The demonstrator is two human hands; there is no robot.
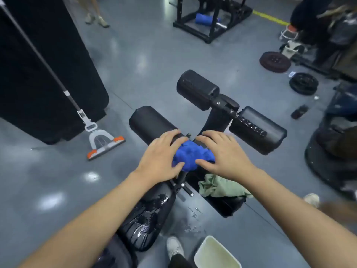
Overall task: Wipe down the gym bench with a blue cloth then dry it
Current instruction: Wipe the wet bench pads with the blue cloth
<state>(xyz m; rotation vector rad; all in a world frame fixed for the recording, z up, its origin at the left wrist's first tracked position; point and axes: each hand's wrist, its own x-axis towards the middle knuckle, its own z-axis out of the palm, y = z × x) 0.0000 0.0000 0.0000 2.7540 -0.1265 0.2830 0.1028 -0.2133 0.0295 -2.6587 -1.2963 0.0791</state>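
Observation:
A bunched blue cloth (193,154) lies on the black bench frame between two foam rollers. My left hand (161,155) grips its left side, thumb curled under the cloth. My right hand (222,152) holds the right side, fingers spread over the cloth and thumb tucked against it. The black gym bench (150,215) runs toward me; its near pad is wet with drops and streaks. A crumpled green cloth (222,187) rests on the right-hand pad just below my right wrist. Two more rollers (197,88) stand farther out on the bench's post.
A white bucket (216,254) stands on the floor at lower right beside my shoe (174,246). A mop (105,145) leans at left against a black bag. Weight plates (275,61), a dark bottle (299,111) and other machines crowd the right side. Water drops lie on the floor.

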